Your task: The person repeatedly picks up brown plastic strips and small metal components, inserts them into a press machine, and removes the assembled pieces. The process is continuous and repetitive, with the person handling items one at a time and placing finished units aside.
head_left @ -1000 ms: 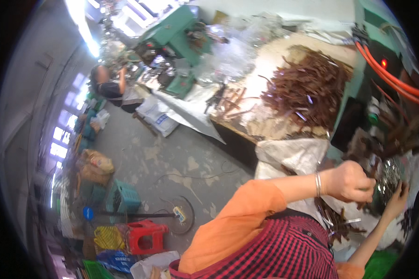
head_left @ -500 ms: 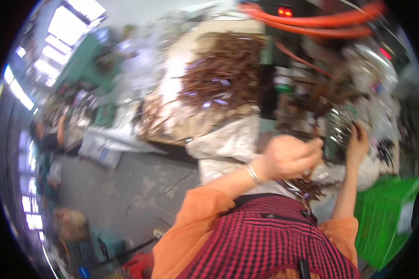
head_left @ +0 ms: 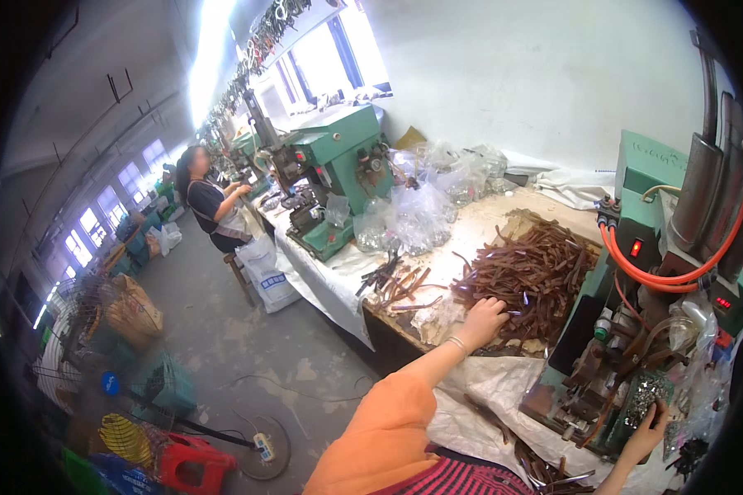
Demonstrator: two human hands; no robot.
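My left hand (head_left: 485, 320) reaches out to the near left edge of a heap of narrow brown strips (head_left: 528, 276), which look like leather. Its fingers are slightly spread and bent over the strips; no strip is seen lifted. To the right, my right hand (head_left: 648, 433) is beside a tray of small shiny metal pieces (head_left: 650, 394), fingers apart near its edge. Whether a tiny piece lies under the fingertips is hidden. Just left of that tray stands a green press machine (head_left: 586, 355) with dark metal tooling and orange hoses (head_left: 669, 285).
Clear plastic bags of metal parts (head_left: 413, 219) crowd the table's back, near another green machine (head_left: 330, 157). A person (head_left: 210, 198) works further along. More brown strips (head_left: 545, 466) lie near my lap. A red stool (head_left: 194, 464) and a power strip (head_left: 263, 446) are on the floor.
My view has swung up and left. My left hand has moved from in front of the machine to the brown strips. The right hand stays by the metal-piece tray.
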